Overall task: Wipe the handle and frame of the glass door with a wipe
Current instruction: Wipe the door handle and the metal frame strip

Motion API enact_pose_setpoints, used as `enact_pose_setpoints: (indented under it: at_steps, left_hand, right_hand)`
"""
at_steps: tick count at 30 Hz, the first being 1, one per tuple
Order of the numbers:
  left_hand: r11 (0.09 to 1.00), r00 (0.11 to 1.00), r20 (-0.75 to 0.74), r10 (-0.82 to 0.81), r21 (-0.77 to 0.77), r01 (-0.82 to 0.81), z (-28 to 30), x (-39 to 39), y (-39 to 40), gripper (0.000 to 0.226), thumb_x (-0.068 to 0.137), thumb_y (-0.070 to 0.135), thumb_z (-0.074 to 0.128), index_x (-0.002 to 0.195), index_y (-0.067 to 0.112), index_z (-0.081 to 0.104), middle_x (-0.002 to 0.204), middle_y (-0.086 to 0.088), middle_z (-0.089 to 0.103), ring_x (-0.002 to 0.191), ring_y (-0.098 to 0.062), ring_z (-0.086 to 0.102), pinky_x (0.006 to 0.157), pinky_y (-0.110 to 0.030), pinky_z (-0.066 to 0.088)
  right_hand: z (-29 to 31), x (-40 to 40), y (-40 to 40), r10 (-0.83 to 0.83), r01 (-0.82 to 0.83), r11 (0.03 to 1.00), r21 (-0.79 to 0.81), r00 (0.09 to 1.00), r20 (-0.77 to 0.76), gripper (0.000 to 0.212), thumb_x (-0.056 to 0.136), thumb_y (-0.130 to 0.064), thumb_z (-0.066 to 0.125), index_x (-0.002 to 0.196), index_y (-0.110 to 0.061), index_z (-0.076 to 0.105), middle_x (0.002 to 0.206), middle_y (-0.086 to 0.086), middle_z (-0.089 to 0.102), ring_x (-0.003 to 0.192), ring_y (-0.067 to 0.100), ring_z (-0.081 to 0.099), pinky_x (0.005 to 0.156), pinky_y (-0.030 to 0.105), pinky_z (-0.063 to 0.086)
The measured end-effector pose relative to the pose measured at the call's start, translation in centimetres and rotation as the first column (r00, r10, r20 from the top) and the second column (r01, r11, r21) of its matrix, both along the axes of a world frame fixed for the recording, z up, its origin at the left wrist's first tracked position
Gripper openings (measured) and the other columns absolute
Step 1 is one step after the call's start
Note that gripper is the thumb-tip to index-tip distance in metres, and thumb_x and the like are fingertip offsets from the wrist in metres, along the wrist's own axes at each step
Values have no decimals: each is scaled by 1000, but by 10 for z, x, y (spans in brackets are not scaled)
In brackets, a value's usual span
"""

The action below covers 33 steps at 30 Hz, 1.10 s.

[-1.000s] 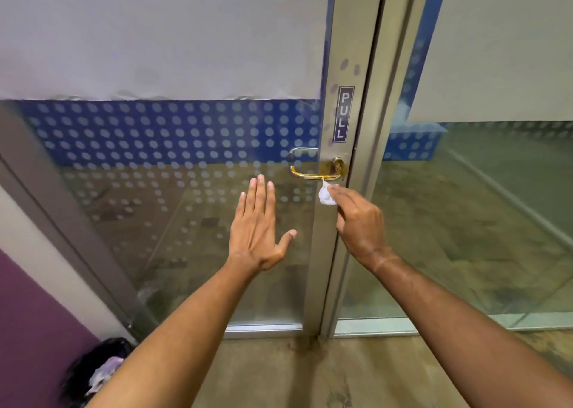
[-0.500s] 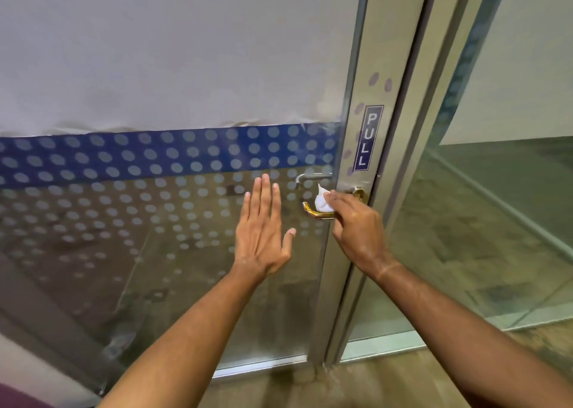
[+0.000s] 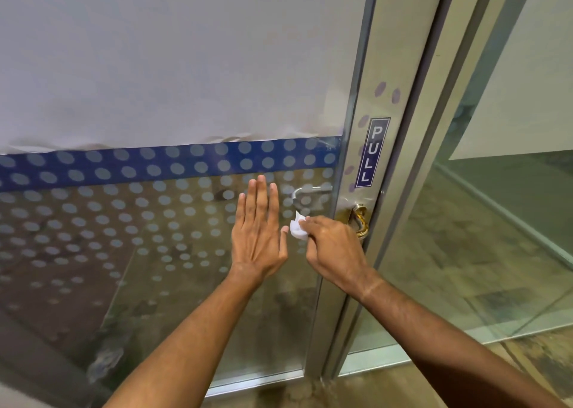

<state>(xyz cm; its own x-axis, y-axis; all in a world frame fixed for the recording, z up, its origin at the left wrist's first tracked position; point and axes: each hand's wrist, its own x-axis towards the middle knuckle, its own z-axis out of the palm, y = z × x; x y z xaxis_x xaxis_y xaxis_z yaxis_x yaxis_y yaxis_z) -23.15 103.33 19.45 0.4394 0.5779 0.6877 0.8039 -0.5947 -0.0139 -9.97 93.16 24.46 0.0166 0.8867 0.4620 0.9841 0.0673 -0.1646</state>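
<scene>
Now the right hand [image 3: 333, 246] sits at the free end of the gold handle [image 3: 359, 221], out over the glass and away from the door frame [image 3: 356, 147]; half a second ago it was wrapped around the lever close to the frame, and a second ago it was only reaching up from below with the wipe [image 3: 297, 229] pinched under the handle. Its fingers are curled shut around the lever with the white wipe bunched between them, a crumpled corner sticking out on the left. Only the handle's base by the frame shows; the rest is hidden under the hand. That reads as one full stroke along the lever, from the base out to the tip.

Meanwhile the left hand [image 3: 260, 231] stays flat on the dotted glass door [image 3: 155, 221], fingers straight and close together, thumb out toward the wipe, holding nothing. It has kept the same bracing spot through all three views, probably steadying the door against the rubbing.

So the handle is likely partly cleaned. The frame with its PULL sign [image 3: 372, 151] looks untouched, and that part of the job seems yet to come.
</scene>
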Motion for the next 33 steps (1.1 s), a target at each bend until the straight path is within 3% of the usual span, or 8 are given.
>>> enact_pose_setpoints:
  at_steps: [7,10,13,15,19,26,30,33]
  left_hand:
    - [997,1000,30,-8,77,6,-5,8,14,89,93,35,49,156,2,-5,163,-14,-25,153,-29,-16,126,-45,-1]
    - [993,997,61,-37,117,29,-1,12,19,86,96,34,50,155,3,-5,163,-11,-29,153,-26,-18,126,-43,-5]
    - [985,996,71,-53,166,41,1,16,24,84,99,36,39,156,5,-14,162,-11,-30,152,-25,-20,125,-43,-6]
    - [981,996,81,-48,192,32,1,18,26,84,99,37,36,156,7,-20,162,-10,-31,152,-25,-22,125,-43,-8]
    - [974,994,106,-31,227,7,-3,24,32,84,100,40,33,155,9,-23,161,-10,-33,151,-24,-25,124,-42,-12]
    - [968,989,145,-36,251,-2,-8,30,39,84,100,42,32,155,10,-23,161,-9,-33,151,-24,-25,124,-42,-14]
    - [967,988,149,-38,253,-1,-9,31,40,87,99,43,34,154,9,-23,160,-10,-34,151,-24,-26,124,-41,-14]
    - [964,986,163,-37,266,-8,-6,36,42,87,99,45,34,154,9,-23,160,-9,-34,151,-24,-25,124,-40,-13]
  right_hand:
    - [-2,-4,5,-49,48,999,-22,998,-50,37,90,-44,43,85,-15,65,85,3,68,73,22,64,58,28,43]
    - [-6,-9,11,-104,104,995,-2,995,-14,23,94,-32,50,100,-15,64,91,4,70,74,25,67,58,29,43]
    - [-13,-14,12,-128,131,991,-41,989,80,39,88,-15,59,126,-4,61,99,8,71,79,27,70,62,32,53]
    - [-18,-14,10,-111,114,993,-11,982,153,42,78,-8,70,119,1,66,98,12,72,79,27,72,66,33,57]
    - [-36,0,5,-63,42,995,90,967,245,54,66,-8,80,118,0,69,113,17,72,101,27,71,88,35,56]
    - [-56,34,-9,78,-129,954,271,978,192,52,69,7,70,121,2,67,114,16,70,105,30,67,101,42,49]
    - [-57,24,-3,66,-98,947,305,991,113,46,76,2,49,118,4,67,110,17,70,103,32,67,100,43,51]
    - [-58,14,5,52,-74,949,308,996,78,45,77,0,46,117,4,68,110,18,70,103,32,68,97,43,52]
